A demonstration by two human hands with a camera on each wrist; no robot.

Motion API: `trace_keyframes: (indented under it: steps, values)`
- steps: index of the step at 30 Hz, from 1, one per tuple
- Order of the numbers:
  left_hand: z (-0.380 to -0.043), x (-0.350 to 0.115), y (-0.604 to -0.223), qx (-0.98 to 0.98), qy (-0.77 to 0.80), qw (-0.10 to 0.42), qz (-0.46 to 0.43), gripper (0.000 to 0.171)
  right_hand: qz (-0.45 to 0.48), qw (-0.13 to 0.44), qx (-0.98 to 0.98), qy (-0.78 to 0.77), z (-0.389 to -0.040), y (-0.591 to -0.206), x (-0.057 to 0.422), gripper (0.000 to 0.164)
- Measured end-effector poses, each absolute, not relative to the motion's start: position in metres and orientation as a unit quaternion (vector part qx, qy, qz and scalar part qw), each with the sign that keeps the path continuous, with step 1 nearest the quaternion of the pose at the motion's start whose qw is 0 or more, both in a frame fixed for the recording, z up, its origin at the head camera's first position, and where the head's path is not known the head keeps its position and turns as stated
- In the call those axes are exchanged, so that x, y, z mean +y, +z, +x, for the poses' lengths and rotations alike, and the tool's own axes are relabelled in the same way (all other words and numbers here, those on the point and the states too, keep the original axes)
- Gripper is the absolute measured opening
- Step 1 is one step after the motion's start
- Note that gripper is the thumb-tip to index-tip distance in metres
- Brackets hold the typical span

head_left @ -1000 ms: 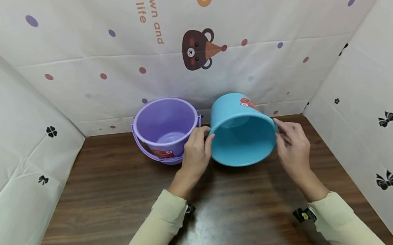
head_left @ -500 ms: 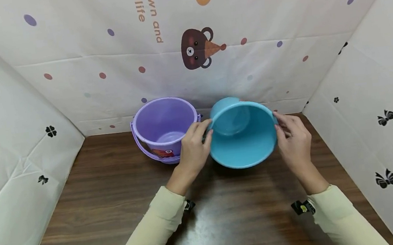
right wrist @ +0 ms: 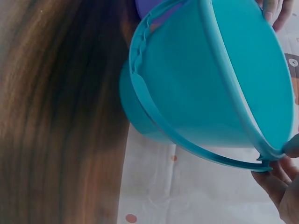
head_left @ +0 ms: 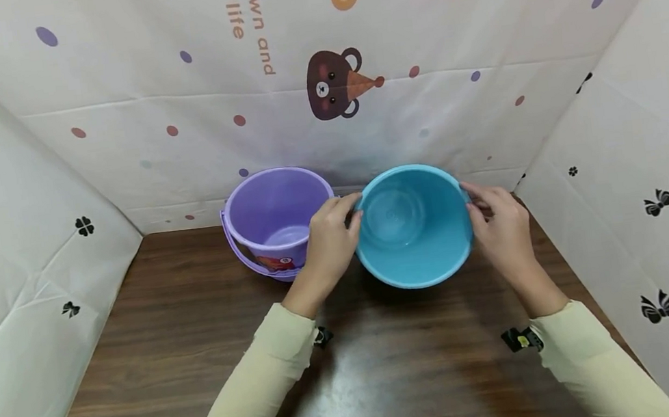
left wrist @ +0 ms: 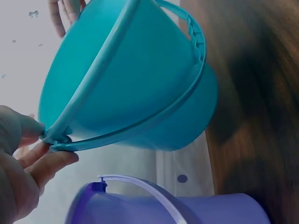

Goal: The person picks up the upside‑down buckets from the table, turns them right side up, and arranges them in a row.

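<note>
A light-blue plastic bucket (head_left: 417, 254) is in both hands, its mouth tilted up toward the head camera so the inside bottom shows. My left hand (head_left: 332, 240) pinches the rim on the left, thumb on top and fingers under the handle joint, plain in the left wrist view. Opposite it, my right hand (head_left: 500, 227) pinches the right side of the rim at the other joint. The blue handle (right wrist: 161, 123) hangs along the outside of the bucket in the right wrist view. Whether the base touches the table cannot be told.
A purple bucket (head_left: 280, 204) stands upright just left of the blue one, its handle lowered in front. Both are on a dark wooden table (head_left: 160, 366). A printed white sheet (head_left: 181, 164) rises right behind them, and white side sheets flank the table.
The blue bucket has tipped so its mouth turns upward; its outer side and red sticker have gone out of the head view. Both hands keep their grip on the rim.
</note>
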State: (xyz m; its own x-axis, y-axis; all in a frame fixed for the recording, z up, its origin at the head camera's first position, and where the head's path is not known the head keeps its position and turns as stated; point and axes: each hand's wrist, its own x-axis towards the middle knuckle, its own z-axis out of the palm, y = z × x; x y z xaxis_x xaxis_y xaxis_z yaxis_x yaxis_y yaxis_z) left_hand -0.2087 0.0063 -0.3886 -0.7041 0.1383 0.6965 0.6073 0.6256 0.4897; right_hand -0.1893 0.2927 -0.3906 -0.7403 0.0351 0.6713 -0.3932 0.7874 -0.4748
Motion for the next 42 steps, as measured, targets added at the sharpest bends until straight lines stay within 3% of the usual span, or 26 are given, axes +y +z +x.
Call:
trace_keyframes:
  steps: [14, 27, 42]
  values:
    - [-0.224, 0.008, -0.373, -0.869, -0.396, 0.225, -0.195, 0.026, 0.076, 0.207, -0.927, 0.302, -0.203, -0.360, 0.297, 0.035]
    - [-0.235, 0.014, -0.365, -0.905, -0.381, 0.122, -0.143, 0.025, 0.092, 0.135, -0.947, 0.276, -0.217, -0.351, 0.310, 0.035]
    - [-0.247, 0.016, -0.366, -0.915, -0.375, 0.085, -0.120, 0.021, 0.086, 0.064, -0.952, 0.286, -0.222, -0.346, 0.317, 0.034]
